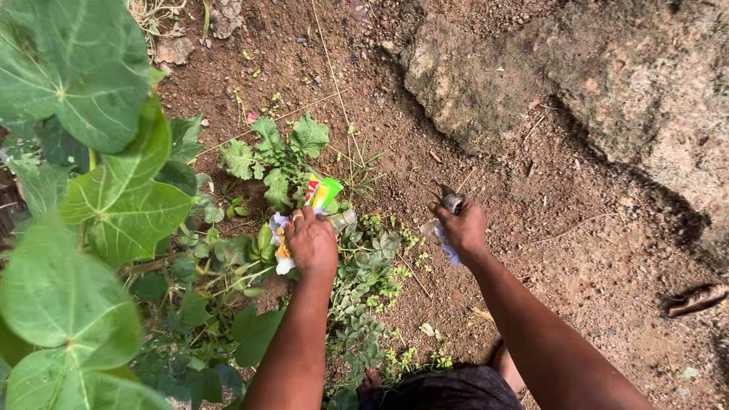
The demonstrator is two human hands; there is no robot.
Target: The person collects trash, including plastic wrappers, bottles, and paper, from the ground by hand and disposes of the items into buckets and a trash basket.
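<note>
The ground is bare reddish-brown soil (531, 250) scattered with small stones and dry stalks, bounded at upper right by a large rough rock (607, 83). Broad green leaves (99, 197) fill the left edge, and a low patch of small weeds (364, 281) runs down the centre between my arms. A dark object (695, 300) at the right edge is too small to identify. My left hand (311, 243) is closed, knuckles up, on a bunch of crumpled plastic wrappers (323, 193): one piece in green, yellow and red sticks out above the fingers, and white and orange pieces hang to the left of the hand. A pale, clear scrap (343, 220) just right of that hand cannot be made out, and the hand hides how the pieces are gathered underneath. My right hand (462, 228) is well apart from the left, over open soil, fingers curled shut around a small dark and silvery piece of litter (452, 201) that shows above the knuckles; a bluish-white scrap (448, 250) protrudes below the palm. Whether these are one item or two cannot be determined. Both forearms run off the lower edge.
</note>
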